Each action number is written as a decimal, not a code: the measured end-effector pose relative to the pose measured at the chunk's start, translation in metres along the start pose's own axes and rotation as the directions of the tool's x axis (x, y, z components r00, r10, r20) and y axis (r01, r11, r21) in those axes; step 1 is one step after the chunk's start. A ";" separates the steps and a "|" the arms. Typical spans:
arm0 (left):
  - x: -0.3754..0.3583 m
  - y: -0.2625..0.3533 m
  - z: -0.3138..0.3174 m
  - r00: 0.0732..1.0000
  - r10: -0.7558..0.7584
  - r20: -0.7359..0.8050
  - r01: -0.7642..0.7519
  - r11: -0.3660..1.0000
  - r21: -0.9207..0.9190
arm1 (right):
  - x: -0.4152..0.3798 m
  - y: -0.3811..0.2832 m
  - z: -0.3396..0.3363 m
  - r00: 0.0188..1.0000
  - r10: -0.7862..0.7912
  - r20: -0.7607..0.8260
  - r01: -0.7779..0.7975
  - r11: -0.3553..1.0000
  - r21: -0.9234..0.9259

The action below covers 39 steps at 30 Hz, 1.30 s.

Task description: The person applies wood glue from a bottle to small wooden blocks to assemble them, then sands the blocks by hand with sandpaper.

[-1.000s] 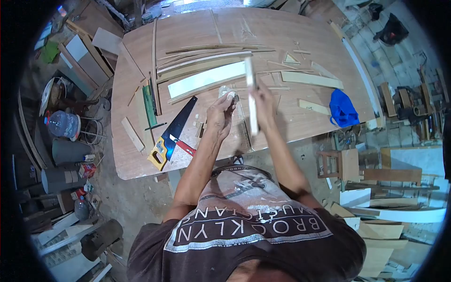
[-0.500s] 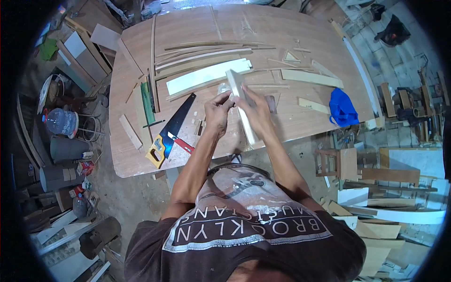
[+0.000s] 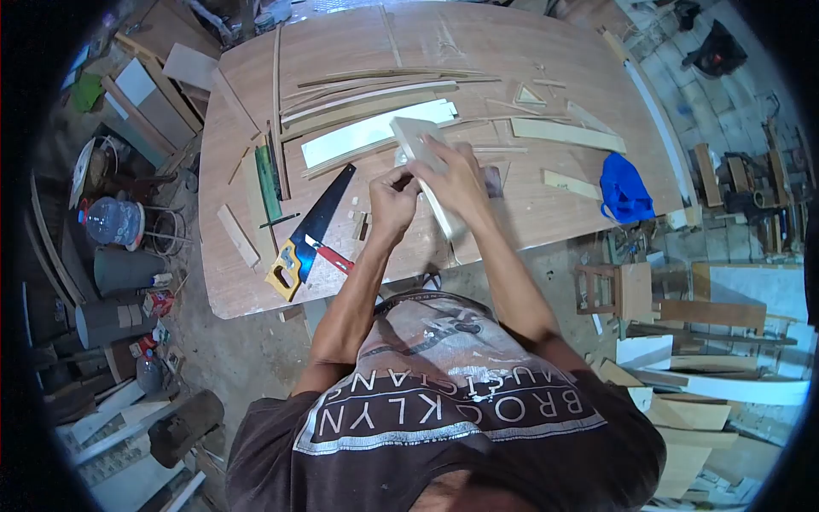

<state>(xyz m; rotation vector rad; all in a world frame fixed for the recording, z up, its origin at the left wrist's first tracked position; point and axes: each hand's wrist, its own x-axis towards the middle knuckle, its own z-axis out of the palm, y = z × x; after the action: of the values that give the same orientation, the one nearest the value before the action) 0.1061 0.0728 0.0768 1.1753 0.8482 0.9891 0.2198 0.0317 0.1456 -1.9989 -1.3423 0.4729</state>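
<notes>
A pale, narrow wooden piece, perhaps a small frame or board, stands tilted near the table's front edge. My right hand grips it, thumb at its left edge and fingers over its face, slightly blurred. My left hand is closed in a pinch against the piece's left side; what its fingertips hold is hidden. Behind the piece lies a white board. To the left of my left hand lie a handsaw with a yellow handle, a red utility knife and small wood blocks.
Long thin wood strips lie across the worktable. A blue bag or cloth sits at the table's right, beside light planks. A green strip lies on the left. Stacked offcuts and a stool crowd the floor at right.
The wooden piece has turned so more of its broad face shows, and its top has shifted left. My right hand has moved a little left and over its face.
</notes>
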 end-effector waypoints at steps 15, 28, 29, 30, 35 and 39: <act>0.001 0.003 -0.012 0.931 -0.266 0.251 0.365 0.676 -0.641 | 0.018 0.020 0.017 0.994 0.082 0.067 -0.105 0.838 0.536; 0.002 0.003 -0.009 0.929 -0.276 0.246 0.369 0.674 -0.640 | 0.021 0.019 0.013 0.987 -0.016 -0.161 0.058 0.965 0.258; 0.001 0.008 -0.008 0.945 -0.219 0.243 0.325 0.699 -0.637 | 0.043 0.016 0.004 0.991 0.115 0.071 -0.133 0.915 0.380; -0.002 0.011 -0.004 0.936 -0.247 0.252 0.351 0.717 -0.602 | 0.052 0.015 -0.003 0.928 0.205 0.311 -0.334 0.828 0.450; 0.000 0.022 -0.002 0.951 -0.249 0.184 0.306 0.677 -0.669 | 0.021 0.021 -0.033 0.922 0.148 0.357 -0.341 0.748 0.570; 0.002 0.013 -0.006 0.937 -0.200 0.285 0.343 0.669 -0.659 | -0.012 0.006 -0.025 0.981 0.028 0.191 -0.128 0.833 0.538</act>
<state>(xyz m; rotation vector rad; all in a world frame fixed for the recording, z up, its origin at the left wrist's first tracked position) 0.0992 0.0777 0.0885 0.4416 0.3967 0.8145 0.2349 0.0109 0.1585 -1.5558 -1.0633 0.9758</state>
